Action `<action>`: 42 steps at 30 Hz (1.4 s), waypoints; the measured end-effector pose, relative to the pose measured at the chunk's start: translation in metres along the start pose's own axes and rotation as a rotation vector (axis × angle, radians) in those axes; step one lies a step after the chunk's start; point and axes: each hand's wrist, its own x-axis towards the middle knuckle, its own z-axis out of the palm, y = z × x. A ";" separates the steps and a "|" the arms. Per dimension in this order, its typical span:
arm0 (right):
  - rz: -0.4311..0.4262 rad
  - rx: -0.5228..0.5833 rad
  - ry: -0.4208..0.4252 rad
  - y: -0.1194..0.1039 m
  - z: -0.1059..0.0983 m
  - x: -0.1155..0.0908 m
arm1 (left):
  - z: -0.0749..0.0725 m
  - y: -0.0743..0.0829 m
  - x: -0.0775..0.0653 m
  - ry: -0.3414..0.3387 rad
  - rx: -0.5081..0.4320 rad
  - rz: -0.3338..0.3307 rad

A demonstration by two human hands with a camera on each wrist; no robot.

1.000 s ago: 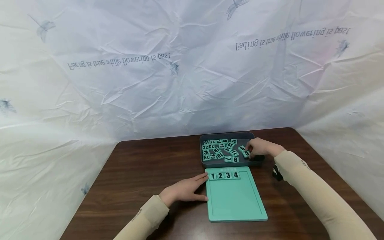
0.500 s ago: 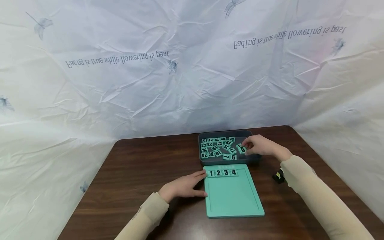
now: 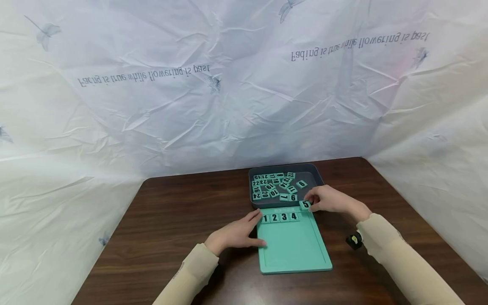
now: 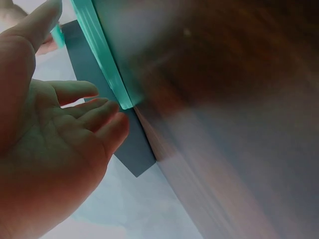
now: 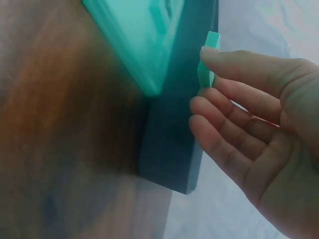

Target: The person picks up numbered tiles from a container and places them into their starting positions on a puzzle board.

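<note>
Your right hand (image 3: 329, 199) pinches tile 5 (image 3: 304, 205) between thumb and fingertips.
The flat, square tile is at the far right corner of the smooth, rectangular green board (image 3: 293, 250). Your left hand (image 3: 236, 233), thumb spread and fingers relaxed, lies at the board's left edge.

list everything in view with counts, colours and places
table: 1, brown, across the lower head view
tray: 1, dark grey, on the table's far part
board: 1, green, on the table, nearer than the tray
loose number tiles: 19, green, in the tray
tiles 1 to 4: 4, green, in a row on the board
tile 5: 1, green, in the right hand
sheeting: count unclear, whitish, behind and beside the table
small device: 1, black, near the right hand
sleeves: 2, cream, on the arms
left hand: 1, bare, at the board's left edge
right hand: 1, bare, pinching tile 5
</note>
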 end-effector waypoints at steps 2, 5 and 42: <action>0.001 -0.003 0.014 0.000 0.005 -0.001 | 0.000 0.000 0.001 -0.006 0.007 -0.004; 0.002 -0.002 0.032 0.000 0.011 -0.004 | 0.002 -0.001 0.002 -0.021 0.016 -0.007; -0.029 -0.037 0.027 0.001 0.033 -0.004 | -0.004 -0.001 0.001 -0.039 0.042 -0.014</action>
